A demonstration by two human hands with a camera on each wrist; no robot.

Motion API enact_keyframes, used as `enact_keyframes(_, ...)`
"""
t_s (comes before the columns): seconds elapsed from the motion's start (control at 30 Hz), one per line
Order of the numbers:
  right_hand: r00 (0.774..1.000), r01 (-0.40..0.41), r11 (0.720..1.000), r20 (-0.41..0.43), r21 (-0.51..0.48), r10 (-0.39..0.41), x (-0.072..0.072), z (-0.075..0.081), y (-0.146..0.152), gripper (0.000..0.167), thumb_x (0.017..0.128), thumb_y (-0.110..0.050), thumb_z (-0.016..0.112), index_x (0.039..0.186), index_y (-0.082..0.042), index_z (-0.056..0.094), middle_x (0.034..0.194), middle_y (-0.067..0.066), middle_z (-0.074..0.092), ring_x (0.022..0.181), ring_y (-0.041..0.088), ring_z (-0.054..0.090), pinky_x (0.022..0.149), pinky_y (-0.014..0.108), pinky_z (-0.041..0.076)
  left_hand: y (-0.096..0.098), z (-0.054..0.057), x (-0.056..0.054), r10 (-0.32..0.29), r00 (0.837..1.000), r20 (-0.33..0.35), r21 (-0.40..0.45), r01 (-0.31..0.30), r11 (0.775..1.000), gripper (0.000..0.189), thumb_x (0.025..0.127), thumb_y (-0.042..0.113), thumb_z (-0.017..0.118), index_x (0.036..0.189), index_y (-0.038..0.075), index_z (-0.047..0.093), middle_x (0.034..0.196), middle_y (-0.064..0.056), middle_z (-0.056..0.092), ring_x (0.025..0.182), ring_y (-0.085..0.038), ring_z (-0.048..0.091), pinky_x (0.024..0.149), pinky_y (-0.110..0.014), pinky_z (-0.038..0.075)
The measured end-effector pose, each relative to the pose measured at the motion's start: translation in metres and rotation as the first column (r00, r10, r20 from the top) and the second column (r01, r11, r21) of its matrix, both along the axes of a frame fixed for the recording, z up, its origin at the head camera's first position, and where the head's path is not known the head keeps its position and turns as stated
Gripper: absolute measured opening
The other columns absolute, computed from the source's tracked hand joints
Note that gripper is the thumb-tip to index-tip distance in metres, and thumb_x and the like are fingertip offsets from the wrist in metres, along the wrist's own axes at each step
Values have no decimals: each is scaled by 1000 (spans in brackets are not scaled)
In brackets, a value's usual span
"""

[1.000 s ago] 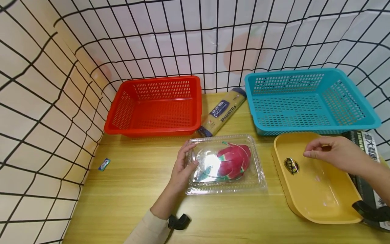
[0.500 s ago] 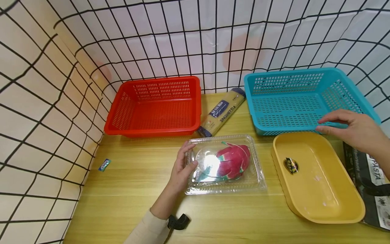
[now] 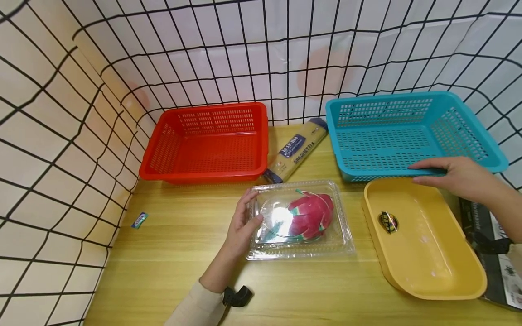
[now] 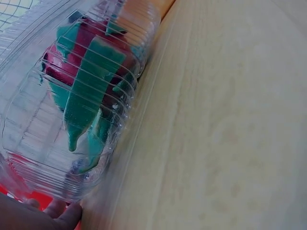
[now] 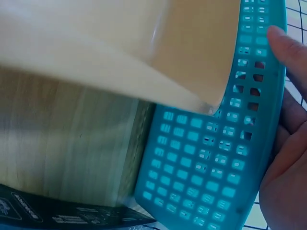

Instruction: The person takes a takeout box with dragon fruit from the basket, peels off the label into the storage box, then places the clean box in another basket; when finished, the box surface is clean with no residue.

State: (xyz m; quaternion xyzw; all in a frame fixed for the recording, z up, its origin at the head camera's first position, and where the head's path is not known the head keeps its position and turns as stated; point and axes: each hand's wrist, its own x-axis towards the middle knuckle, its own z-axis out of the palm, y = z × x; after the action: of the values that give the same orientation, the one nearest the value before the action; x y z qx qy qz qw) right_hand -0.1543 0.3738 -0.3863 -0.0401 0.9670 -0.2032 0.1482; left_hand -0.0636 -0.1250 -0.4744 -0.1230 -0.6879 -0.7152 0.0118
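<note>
Fingers of my right hand (image 3: 456, 177) lie nearly straight along the near rim of the blue basket (image 3: 412, 136), thumb underneath as far as I can tell; the basket sits directly ahead, long axis left to right. My left hand (image 3: 241, 222) cups the left end of the clear box (image 3: 299, 219) holding a dragon fruit (image 3: 310, 215). Between lies the yellow tray (image 3: 424, 244). All rest on the wooden table (image 3: 179, 253), with the red basket (image 3: 208, 140) and spaghetti pack (image 3: 295, 148) behind.

red perforated plastic basket (image 3: 208, 142) – table's back-left | spaghetti packet (image 3: 295, 149) – back centre | small blue wrapper (image 3: 139, 220) – left edge
</note>
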Motion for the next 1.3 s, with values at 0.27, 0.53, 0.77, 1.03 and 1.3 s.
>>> enact_keyframes(0.27, 1000, -10, 999, 10, 33, 9, -3, -2, 0, 75, 95, -67, 55, 142, -8, 59, 140, 40, 52, 122, 58, 50, 83, 64, 48, 1, 8, 3, 25, 992, 123, -21, -22, 1000, 83, 94, 8, 59, 163, 8, 13, 171, -17, 11, 159, -37, 4, 127, -63, 0)
enact_keyframes(0.53, 1000, -7, 999, -22, 35, 7, -3, -3, 1, 72, 97, -64, 55, 141, -8, 60, 138, 39, 54, 113, 51, 58, 74, 51, 50, 6, 17, 4, 44, 955, 292, -73, -24, 997, 84, 97, 21, 60, 165, 15, 12, 174, -10, 7, 161, -33, 2, 128, -58, 2)
enact_keyframes(0.77, 1000, -6, 999, -26, 44, 7, -5, -2, 1, 72, 96, -66, 55, 140, -9, 61, 137, 39, 55, 112, 49, 59, 74, 51, 49, 9, 22, 5, 56, 945, 323, -70, -35, 997, 81, 98, 17, 59, 165, 14, 13, 173, -10, 10, 161, -32, 2, 129, -54, 4)
enact_keyframes(1.03, 1000, -5, 999, -28, 50, 7, -6, -3, -1, 67, 98, -61, 56, 139, -9, 63, 134, 39, 57, 97, 37, 61, 66, 38, 43, 12, 55, 15, 41, 956, 291, -13, -38, 999, 80, 98, 5, 58, 164, 12, 15, 173, -4, 13, 161, -27, 1, 129, -55, 6)
enact_keyframes(1.3, 1000, -10, 999, -26, 35, 10, -5, -2, -3, 66, 98, -60, 57, 138, -9, 63, 131, 38, 59, 83, 28, 55, 62, 34, 38, 8, 107, 19, 51, 982, 180, 41, -59, 997, 82, 95, -4, 56, 164, 11, 15, 172, -3, 14, 161, -24, 4, 129, -55, 1)
